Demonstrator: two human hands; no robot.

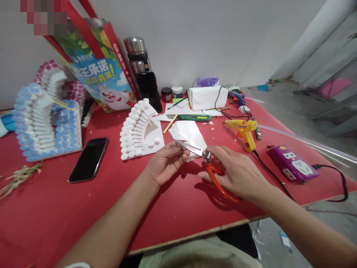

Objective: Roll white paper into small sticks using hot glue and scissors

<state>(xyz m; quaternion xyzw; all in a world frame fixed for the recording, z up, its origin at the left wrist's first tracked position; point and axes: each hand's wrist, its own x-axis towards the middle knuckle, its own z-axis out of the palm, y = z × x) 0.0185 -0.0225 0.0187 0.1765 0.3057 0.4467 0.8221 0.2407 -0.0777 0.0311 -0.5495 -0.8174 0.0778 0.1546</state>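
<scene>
Both my forearms were bare all the way down to my left grip and right grip. A white sleeve edge showed near my left elbow, and I wore pale khaki trousers.

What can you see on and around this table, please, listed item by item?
table: one, red, under everything
paper: small fanned stack, white, centre, held by the left hand
scissors: one pair, red handles, in the right hand, blades at the paper
white model: one, stepped, left of the paper
blue-tipped model: one, white and blue, far left
phone: one, black, left of centre
glue gun: one, yellow, right of the paper
power strip: one, purple, right edge
bag: one, red and printed, at the back
flask: one, steel and black, beside the bag
box: one, white, at the back
left hand: one, bare, centre
right hand: one, bare, right of centre
</scene>
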